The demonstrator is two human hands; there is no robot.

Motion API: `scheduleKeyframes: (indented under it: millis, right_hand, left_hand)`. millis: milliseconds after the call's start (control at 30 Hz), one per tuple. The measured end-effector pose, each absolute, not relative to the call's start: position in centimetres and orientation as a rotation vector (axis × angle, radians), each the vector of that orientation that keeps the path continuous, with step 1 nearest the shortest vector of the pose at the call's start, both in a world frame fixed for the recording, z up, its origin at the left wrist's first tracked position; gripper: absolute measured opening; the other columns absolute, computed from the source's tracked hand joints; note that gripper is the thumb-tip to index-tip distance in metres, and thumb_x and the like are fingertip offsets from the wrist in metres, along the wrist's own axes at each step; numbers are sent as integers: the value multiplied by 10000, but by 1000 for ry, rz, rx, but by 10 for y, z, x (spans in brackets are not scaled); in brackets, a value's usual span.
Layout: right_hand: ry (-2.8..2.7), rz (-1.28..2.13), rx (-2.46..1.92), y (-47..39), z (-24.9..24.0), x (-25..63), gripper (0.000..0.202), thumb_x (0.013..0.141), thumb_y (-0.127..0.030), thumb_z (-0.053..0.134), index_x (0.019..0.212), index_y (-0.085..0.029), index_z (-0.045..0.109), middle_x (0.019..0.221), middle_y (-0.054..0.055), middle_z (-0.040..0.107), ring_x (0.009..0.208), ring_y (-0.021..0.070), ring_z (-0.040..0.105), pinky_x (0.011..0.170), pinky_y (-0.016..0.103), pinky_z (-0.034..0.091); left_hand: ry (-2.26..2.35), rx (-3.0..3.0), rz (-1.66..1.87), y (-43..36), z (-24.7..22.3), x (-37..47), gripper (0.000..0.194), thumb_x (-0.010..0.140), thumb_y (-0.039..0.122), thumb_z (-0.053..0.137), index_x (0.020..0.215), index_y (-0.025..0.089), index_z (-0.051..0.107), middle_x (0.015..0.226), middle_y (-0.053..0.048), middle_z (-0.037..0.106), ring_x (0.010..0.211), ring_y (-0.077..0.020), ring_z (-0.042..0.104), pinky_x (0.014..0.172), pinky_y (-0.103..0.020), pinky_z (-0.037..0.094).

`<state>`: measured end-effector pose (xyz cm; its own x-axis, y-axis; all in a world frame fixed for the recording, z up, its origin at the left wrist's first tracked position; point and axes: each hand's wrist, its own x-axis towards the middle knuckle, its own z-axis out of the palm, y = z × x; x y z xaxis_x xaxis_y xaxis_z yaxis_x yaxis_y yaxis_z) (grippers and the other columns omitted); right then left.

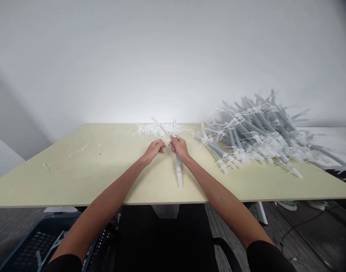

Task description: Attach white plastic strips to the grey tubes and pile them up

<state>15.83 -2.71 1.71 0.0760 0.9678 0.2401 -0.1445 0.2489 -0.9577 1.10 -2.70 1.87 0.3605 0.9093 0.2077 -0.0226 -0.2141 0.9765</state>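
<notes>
My right hand (179, 147) grips a Y-shaped grey tube assembly (178, 168) near its fork. Two translucent arms of it spread away from me, and a single stem with a pale fitting points toward the table's front edge. Just to the left, my left hand (155, 150) hovers close by with curled fingers; whatever may be pinched in them is hidden or too small to name. Behind both hands lies a heap of small white strips, apparently cable ties (151, 130).
A large pile of similar grey tube assemblies (254, 128) covers the right of the pale yellow table (105, 185). Several loose white strips (79, 149) lie at the left. A dark blue basket (25, 245) stands on the floor at lower left. A white wall rises behind.
</notes>
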Motion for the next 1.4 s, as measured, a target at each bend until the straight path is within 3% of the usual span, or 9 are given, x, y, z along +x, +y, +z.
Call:
scheduleKeyframes:
  millis: [167, 433, 633, 733, 900, 1167, 1400]
  right_hand:
    - [-1198, 1046, -902, -31, 19, 154, 288, 758, -437, 543, 851, -164, 552, 636, 1, 595, 371, 51, 403, 334, 198, 262]
    - [-1326, 1051, -937, -39, 21, 144, 242, 755, -395, 537, 676, -166, 540, 544, -6, 550, 365, 56, 391, 339, 202, 251]
    - [-1239, 1212, -853, -39, 23, 146, 283, 770, -401, 517, 620, -161, 532, 441, -23, 454, 346, 56, 336, 345, 205, 218]
    - [-1178, 1292, -781, -37, 24, 149, 259, 760, -387, 530, 647, -154, 548, 489, -13, 485, 361, 52, 336, 351, 203, 219]
    - [-1105, 1350, -761, -35, 26, 156, 290, 735, -428, 571, 838, -159, 606, 579, -26, 496, 386, 39, 324, 350, 187, 219]
    - [-1165, 1233, -845, -30, 20, 159, 338, 700, -461, 621, 816, -144, 635, 582, -23, 500, 377, 30, 321, 333, 189, 192]
    - [-1294, 970, -993, -29, 15, 151, 341, 729, -478, 579, 617, -156, 571, 525, -16, 511, 366, 47, 342, 345, 206, 233]
  left_hand:
    - [814, 1434, 1081, -26, 20, 12, 352, 769, 488, 510, 859, 152, 565, 882, -65, 543, 725, -133, 527, 669, -289, 452]
    - [776, 1504, 1162, -29, 22, 16, 313, 787, 471, 517, 725, 169, 459, 706, 0, 512, 686, -110, 525, 741, -293, 441]
    - [762, 1542, 1270, -27, 18, 19, 299, 777, 467, 531, 806, 170, 517, 718, 3, 517, 700, -108, 505, 735, -275, 441]
    - [792, 1538, 1193, -26, 15, 18, 347, 784, 507, 506, 792, 161, 526, 752, -21, 540, 682, -117, 507, 679, -271, 437]
    - [820, 1659, 1126, -26, 8, 17, 409, 841, 519, 395, 693, 159, 521, 566, 3, 471, 569, -118, 460, 626, -273, 391]
    - [1074, 1825, 1276, -37, 8, 21, 408, 857, 467, 359, 583, 181, 454, 525, 17, 422, 510, -113, 406, 525, -254, 307]
    - [1172, 1942, 1337, -50, 12, 27, 415, 880, 438, 321, 584, 172, 439, 533, 26, 439, 507, -95, 385, 544, -239, 299]
